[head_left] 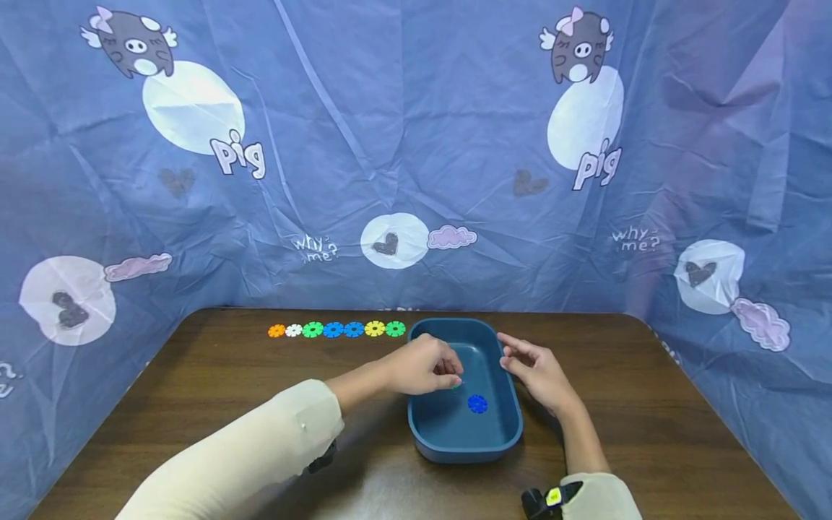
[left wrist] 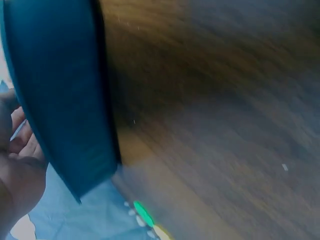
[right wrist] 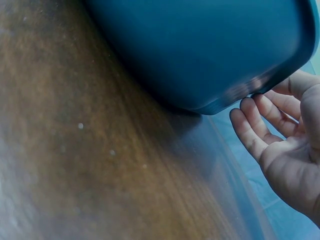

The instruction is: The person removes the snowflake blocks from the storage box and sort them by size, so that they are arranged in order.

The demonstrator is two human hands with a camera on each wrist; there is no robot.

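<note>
A blue plastic tray [head_left: 466,456] stands on the table, with a dark blue notched disc [head_left: 477,404] lying in it. My left hand [head_left: 425,365] reaches over the tray's left rim, fingers bent downward inside it. Just under the left thumb shows a sliver of a green disc [head_left: 456,386]; whether the fingers pinch it or it lies beneath them, I cannot tell. In the left wrist view the tray's wall hides those fingertips. My right hand [head_left: 536,372] is at the tray's right side, its loosely extended fingers [right wrist: 245,127] at the outer wall near the rim.
Left of the tray, along the table's [head_left: 214,390] back edge, runs a row of several notched discs: orange [head_left: 276,331], white [head_left: 294,330], green [head_left: 313,330], blue [head_left: 334,330], yellow [head_left: 375,328] among them. A printed blue cloth [head_left: 416,144] hangs behind the table.
</note>
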